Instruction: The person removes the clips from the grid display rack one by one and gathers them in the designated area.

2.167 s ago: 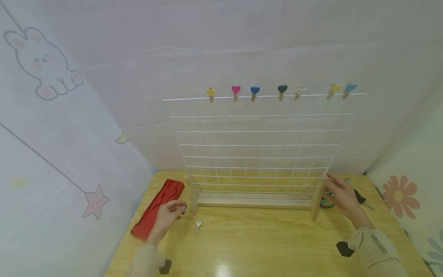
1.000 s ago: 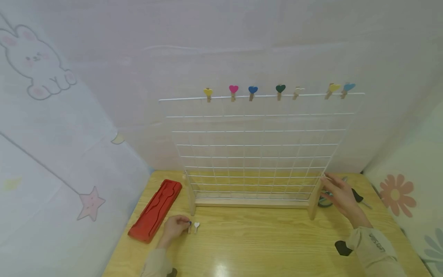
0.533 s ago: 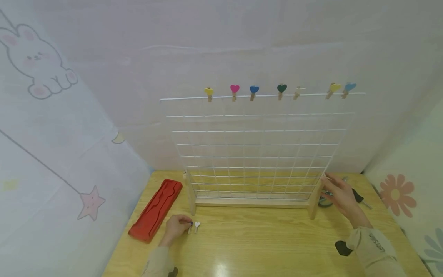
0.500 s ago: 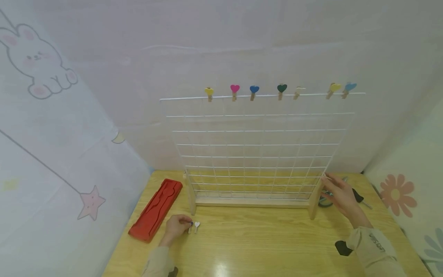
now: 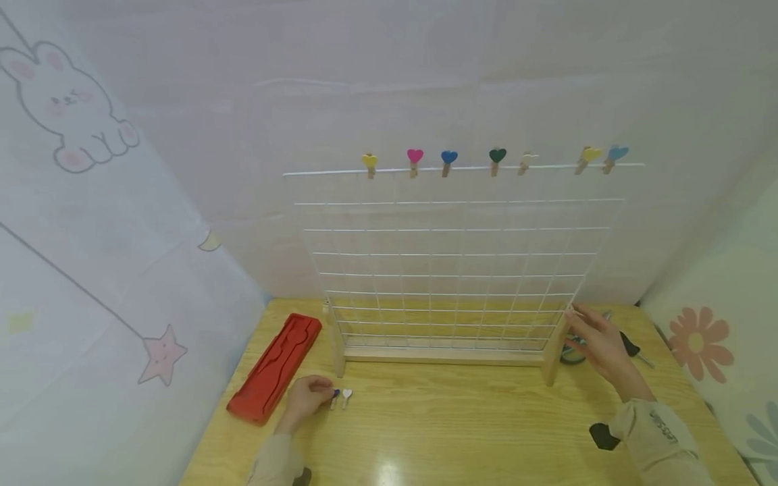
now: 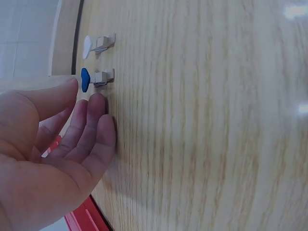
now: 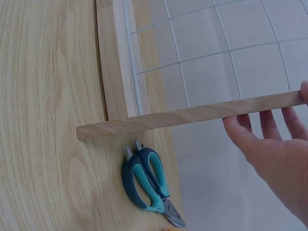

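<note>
A clothespin with a blue heart (image 6: 85,80) lies on the table beside a clothespin with a white heart (image 6: 87,47). My left hand (image 5: 306,397) is right at the blue one; in the left wrist view its thumb and loosely bent fingers are parted, with nothing gripped between them. A white wire grid (image 5: 458,254) stands upright in a wooden base. My right hand (image 7: 274,149) holds the grid's right wooden upright (image 7: 192,114) near its upper end, fingers against one side and the thumb tip at the other. Several heart clothespins, one with a pink heart (image 5: 415,156), line the top wire.
A red tray (image 5: 273,370) with shaped hollows lies left of the grid. Teal-handled scissors (image 7: 144,178) rest on the table beside the right upright. A black-handled tool (image 5: 630,344) is just behind my right hand. Patterned cloth walls surround the table (image 5: 462,425).
My left hand has come down from near the red tray, set the blue heart clothespin beside the white one and loosened its fingers from it. The right hand stays at the upright.
</note>
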### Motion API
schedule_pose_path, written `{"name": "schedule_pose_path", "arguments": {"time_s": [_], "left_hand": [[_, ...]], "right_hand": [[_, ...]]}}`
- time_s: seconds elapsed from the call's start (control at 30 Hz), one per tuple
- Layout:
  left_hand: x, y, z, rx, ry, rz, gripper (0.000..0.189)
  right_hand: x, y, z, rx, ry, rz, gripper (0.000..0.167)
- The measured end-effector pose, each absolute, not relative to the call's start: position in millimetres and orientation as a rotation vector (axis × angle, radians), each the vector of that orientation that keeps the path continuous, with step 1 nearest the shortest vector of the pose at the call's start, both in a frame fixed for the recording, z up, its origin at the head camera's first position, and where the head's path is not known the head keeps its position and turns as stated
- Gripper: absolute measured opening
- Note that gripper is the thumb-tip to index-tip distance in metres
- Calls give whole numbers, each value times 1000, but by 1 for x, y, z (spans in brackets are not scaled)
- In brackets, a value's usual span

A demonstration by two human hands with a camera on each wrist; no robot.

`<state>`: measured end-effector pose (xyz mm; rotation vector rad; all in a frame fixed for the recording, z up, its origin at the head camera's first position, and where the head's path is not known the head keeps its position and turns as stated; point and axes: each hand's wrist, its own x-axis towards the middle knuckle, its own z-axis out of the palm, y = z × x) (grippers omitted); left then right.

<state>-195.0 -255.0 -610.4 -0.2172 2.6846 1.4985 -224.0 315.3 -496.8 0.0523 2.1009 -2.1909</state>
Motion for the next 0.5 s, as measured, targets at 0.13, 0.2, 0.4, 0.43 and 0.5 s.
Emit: {"name": "schedule_pose_path", "arguments": {"time_s": [0.13,0.2,0.4,0.43,0.5], "left_hand": [[-192,-257,-603,-265,2658,1512,21],[-191,-258,-599,-289,2649,1513,23],[-197,-257,-569,-315,2473,1743,29],[-200,-257,-562,-318,2435,1788,29],[-206,-259,-549,-288,2411,1819,31]], "right_hand": [[-223,315,-498,60,2115,-2176,78],[-223,316,-498,66,2124,-2167,78],[-223,316,-497,77,2151,-2142,79],[-224,316,-496,76,2152,-2140,79],[-224,316,-496,77,2151,-2141,79]]}}
